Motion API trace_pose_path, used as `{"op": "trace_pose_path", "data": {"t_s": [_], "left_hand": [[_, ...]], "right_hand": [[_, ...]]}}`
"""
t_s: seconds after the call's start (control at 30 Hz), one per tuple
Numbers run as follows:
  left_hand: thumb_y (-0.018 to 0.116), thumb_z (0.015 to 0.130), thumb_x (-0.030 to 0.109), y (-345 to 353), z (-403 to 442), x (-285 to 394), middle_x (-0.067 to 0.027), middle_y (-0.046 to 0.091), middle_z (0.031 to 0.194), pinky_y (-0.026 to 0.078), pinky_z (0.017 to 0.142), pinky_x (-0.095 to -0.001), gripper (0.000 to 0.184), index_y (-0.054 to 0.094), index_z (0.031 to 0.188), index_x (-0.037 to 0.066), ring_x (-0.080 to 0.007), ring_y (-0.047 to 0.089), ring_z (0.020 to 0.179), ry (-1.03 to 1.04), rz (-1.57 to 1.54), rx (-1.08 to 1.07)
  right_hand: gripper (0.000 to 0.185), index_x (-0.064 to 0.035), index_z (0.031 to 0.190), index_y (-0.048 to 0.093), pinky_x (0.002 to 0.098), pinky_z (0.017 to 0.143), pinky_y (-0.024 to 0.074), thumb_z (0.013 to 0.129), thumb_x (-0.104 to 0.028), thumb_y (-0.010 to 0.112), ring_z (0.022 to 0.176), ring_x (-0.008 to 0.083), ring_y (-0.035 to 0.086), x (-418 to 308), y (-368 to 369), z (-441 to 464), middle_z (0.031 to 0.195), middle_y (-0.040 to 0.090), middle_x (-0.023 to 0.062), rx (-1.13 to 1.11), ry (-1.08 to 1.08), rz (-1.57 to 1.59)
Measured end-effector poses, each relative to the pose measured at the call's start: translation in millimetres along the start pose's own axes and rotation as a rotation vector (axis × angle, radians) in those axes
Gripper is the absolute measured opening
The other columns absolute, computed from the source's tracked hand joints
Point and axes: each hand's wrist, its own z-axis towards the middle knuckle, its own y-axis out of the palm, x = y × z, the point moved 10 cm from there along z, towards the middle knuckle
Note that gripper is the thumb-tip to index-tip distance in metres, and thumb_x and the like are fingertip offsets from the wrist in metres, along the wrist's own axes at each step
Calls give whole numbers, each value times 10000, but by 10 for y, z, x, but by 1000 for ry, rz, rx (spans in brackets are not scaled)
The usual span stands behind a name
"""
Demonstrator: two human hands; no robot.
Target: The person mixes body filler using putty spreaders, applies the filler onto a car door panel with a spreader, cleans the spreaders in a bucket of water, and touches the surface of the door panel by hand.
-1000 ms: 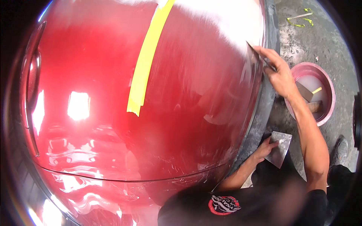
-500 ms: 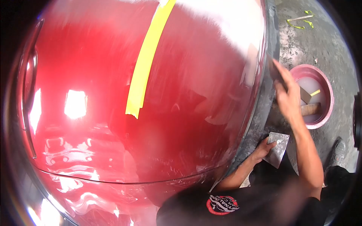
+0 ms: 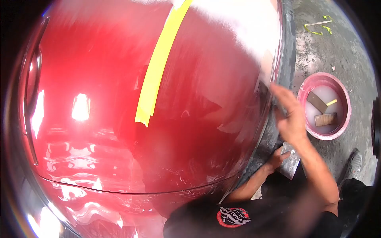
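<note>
Though gripped, metal plate (image 3: 290,163) partly hidden

A tape strip (image 3: 162,65) lay on the car panel (image 3: 99,71), and right of the panel a basin (image 3: 326,137) holding two blocks (image 3: 317,103) stood on the floor (image 3: 359,79).

Dressed in a black short-sleeved cloth T-shirt (image 3: 190,220) across the bottom of the frame. Marked there with a round red, white and black printed badge (image 3: 233,217), lettered in curving white capitals, only partly readable, with smaller red script beside them. Bare from the short black sleeve (image 3: 331,224) at lower right up to the ungloved right hand (image 3: 292,121); uncovered likewise at the ungloved left hand (image 3: 275,160). Clad below in black cloth trousers (image 3: 359,200) and a grey textured shoe (image 3: 354,166), toward the right edge.
</note>
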Motion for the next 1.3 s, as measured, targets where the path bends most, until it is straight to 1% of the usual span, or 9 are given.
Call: {"op": "trace_pose_path", "data": {"t_s": [0.07,0.27,0.5,0.57,0.77,0.9,1.03,1.23,1.3], "left_hand": [[587,891,252,3,20,-66,-46,583,1172,404,937,-303,455,493,1284,42,-151,533,1069,5,-8,-16],[613,903,288,-19,42,-181,-29,590,1154,410,937,-295,453,503,1267,43,-132,542,1044,11,-87,-29],[549,907,206,-4,74,-145,-35,599,1143,417,929,-305,374,524,1242,42,-136,549,1047,38,28,-18],[563,899,219,-106,-8,13,-38,602,1138,421,916,-310,366,542,1220,45,-132,548,1049,313,44,120],[564,910,226,-110,117,-137,-38,591,1150,400,944,-299,394,511,1253,40,-129,534,1061,111,95,32],[603,913,273,7,61,-157,-42,583,1162,379,969,-288,453,480,1278,34,-138,528,1064,26,-160,-46],[591,915,276,-49,69,-190,-32,586,1121,404,922,-307,403,509,1246,61,-142,532,1019,21,-69,31],[599,884,312,-52,37,-1,-35,581,1175,380,962,-301,469,512,1255,40,-122,512,1090,64,105,39],[612,869,322,-85,82,-57,-33,585,1166,388,952,-306,486,511,1251,39,-127,520,1082,72,81,39]], "right_hand": [[588,-79,1303,528,337,1018,392,740,77,466,1202,289,523,61,-276,200,1252,567,160,174,-3,-8],[514,-83,1293,532,334,986,409,791,-10,451,1182,281,533,469,-140,796,1267,565,139,45,111,12],[646,-93,1271,551,350,976,412,672,143,504,1135,293,538,-116,109,215,1161,568,132,-64,-1,76],[677,-93,1273,549,357,985,406,643,153,520,1132,306,538,-256,192,-55,1152,567,148,-44,-36,72],[637,-64,1235,582,339,1033,376,651,158,458,1200,269,530,-110,98,-66,1192,596,142,-264,64,146],[587,-91,1274,564,333,1041,373,740,88,401,1212,270,519,237,-381,447,1260,570,138,121,91,54],[613,-117,1302,542,338,1033,381,737,90,426,1208,289,518,387,-66,675,1271,558,140,33,-32,-14],[745,-126,1313,534,335,1037,382,622,151,515,1223,298,498,102,173,113,1253,547,137,93,8,-44],[765,-115,1300,547,322,1056,362,600,187,485,1223,274,502,126,222,-27,1254,551,131,-102,105,118]]}}
